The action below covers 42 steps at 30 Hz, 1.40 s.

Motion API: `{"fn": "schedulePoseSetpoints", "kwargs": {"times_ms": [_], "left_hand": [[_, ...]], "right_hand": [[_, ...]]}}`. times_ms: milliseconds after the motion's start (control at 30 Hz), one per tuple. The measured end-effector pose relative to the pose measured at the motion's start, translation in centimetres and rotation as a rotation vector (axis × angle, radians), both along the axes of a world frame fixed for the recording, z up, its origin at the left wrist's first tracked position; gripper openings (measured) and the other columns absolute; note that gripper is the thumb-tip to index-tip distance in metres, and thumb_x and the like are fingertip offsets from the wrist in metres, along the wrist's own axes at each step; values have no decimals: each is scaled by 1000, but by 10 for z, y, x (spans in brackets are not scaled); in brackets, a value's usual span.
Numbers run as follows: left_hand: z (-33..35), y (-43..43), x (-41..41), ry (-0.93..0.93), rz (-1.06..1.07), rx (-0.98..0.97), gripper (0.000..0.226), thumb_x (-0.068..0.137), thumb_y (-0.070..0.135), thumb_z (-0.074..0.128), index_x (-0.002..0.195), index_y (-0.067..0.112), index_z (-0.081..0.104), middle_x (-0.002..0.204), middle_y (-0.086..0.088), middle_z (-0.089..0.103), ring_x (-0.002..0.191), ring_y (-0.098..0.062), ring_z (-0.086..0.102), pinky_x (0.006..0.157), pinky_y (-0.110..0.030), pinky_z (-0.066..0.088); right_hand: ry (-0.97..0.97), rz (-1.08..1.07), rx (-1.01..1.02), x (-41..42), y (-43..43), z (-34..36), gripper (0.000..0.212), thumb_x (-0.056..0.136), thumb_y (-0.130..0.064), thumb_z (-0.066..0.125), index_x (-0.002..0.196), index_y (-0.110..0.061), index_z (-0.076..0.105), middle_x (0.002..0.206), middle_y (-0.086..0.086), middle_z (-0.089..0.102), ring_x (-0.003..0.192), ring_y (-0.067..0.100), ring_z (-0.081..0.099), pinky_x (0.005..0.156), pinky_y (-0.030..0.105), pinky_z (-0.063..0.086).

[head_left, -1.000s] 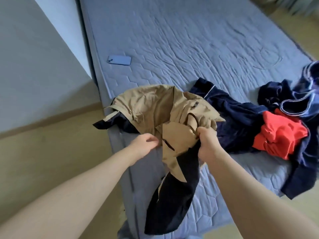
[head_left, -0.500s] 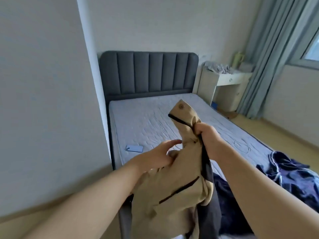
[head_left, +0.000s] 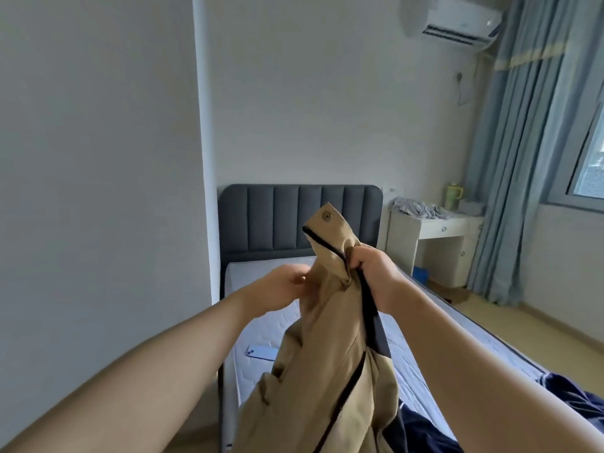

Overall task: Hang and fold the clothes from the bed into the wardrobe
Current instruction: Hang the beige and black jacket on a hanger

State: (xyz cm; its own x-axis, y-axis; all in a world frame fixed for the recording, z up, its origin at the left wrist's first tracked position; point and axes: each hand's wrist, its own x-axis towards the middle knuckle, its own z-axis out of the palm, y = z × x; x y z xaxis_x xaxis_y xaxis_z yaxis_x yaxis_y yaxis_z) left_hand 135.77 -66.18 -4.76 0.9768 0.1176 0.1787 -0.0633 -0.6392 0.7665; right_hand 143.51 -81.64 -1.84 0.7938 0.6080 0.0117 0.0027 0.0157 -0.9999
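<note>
Lifted higher than half a second ago, the tan jacket (head_left: 327,371) now hangs in the air over the near end of the bed (head_left: 261,331), and my head view has tipped up to take in more wall. The right hand (head_left: 372,273) is clenched round a bunch of tan cloth and black lining just under a tab with a round snap, which sticks up above the fist. The left hand (head_left: 281,286) meets the jacket's left edge at about the same height. Its fingertips are blurred against the cloth, and I cannot tell from my feed whether they pinch it or only touch. Just left of the hanging jacket a pale blue phone (head_left: 261,352) lies on the bed. Dark navy clothes (head_left: 575,400) lie heaped at lower right. Beyond stand the grey padded headboard (head_left: 277,220), a white desk (head_left: 441,225) bearing a green mug (head_left: 453,195), blue curtains (head_left: 510,158) and a wall air conditioner (head_left: 457,24).
</note>
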Motion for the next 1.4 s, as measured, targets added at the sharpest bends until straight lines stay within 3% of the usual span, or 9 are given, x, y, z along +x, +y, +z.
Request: {"fn": "schedulePoseSetpoints", "kwargs": {"times_ms": [233, 333, 467, 533, 667, 800, 1067, 1233, 1400], "left_hand": [[52, 4, -13, -320, 292, 30, 29, 98, 24, 40, 76, 26, 59, 78, 6, 58, 77, -10, 54, 68, -23, 42], [87, 2, -15, -419, 340, 71, 27, 97, 19, 41, 76, 20, 57, 74, 10, 55, 71, -4, 50, 64, -20, 36], [121, -2, -18, -509, 404, 285, 27, 98, 18, 42, 79, 7, 58, 72, 0, 55, 67, -10, 46, 58, -24, 31], [133, -3, -21, -528, 495, 305, 27, 98, 20, 42, 79, 7, 56, 72, 0, 54, 70, -14, 46, 57, -22, 33], [149, 3, -32, -505, 570, 279, 20, 96, 19, 45, 84, 14, 59, 83, 3, 57, 81, -14, 50, 69, -21, 37], [150, 12, -54, -438, 417, 281, 16, 91, 24, 56, 87, 12, 65, 84, 1, 63, 74, -8, 56, 60, -16, 45], [127, 31, -94, 132, 216, 108, 21, 75, 31, 76, 88, 39, 63, 94, 16, 68, 85, -1, 66, 71, -15, 53], [87, 46, -122, 326, 427, 178, 27, 83, 35, 66, 107, 24, 64, 111, 2, 65, 99, -14, 62, 88, -24, 49], [29, 67, -176, 95, 865, 229, 28, 96, 21, 35, 76, 21, 54, 84, 3, 59, 75, -10, 52, 63, -21, 39]], "right_hand": [[-45, -206, -74, 13, -2, 14, 26, 91, -14, 39, 67, -14, 50, 66, 5, 47, 62, 19, 46, 57, 25, 38], [-168, -168, 42, 8, 6, 30, 19, 97, -36, 41, 96, -21, 53, 87, 0, 57, 76, 15, 53, 65, 27, 39], [-299, 130, 143, -8, 21, 55, 64, 74, -56, 61, 129, -35, 36, 119, -10, 53, 101, 9, 54, 86, 31, 40], [-370, 228, 42, -21, 32, 61, 63, 72, -41, 74, 124, -35, 38, 112, -12, 55, 97, 7, 57, 75, 23, 48], [-514, 86, 1, -31, 48, 68, 9, 85, -22, 65, 81, -22, 57, 78, -5, 61, 70, 8, 57, 54, 16, 47], [-459, -35, 124, -24, 53, 71, 12, 90, -11, 53, 81, -7, 60, 72, 3, 56, 69, 17, 51, 64, 28, 43], [-363, -22, 431, -40, 64, 91, 25, 89, -9, 51, 74, -27, 61, 76, -7, 64, 75, 9, 59, 69, 27, 50], [-273, 17, 442, -51, 71, 81, 26, 89, -9, 49, 75, -26, 62, 87, -3, 63, 80, 10, 57, 72, 27, 50], [-250, 66, 374, -70, 77, 62, 22, 91, -15, 50, 78, -29, 62, 84, -8, 62, 81, 9, 55, 66, 26, 47]]}}
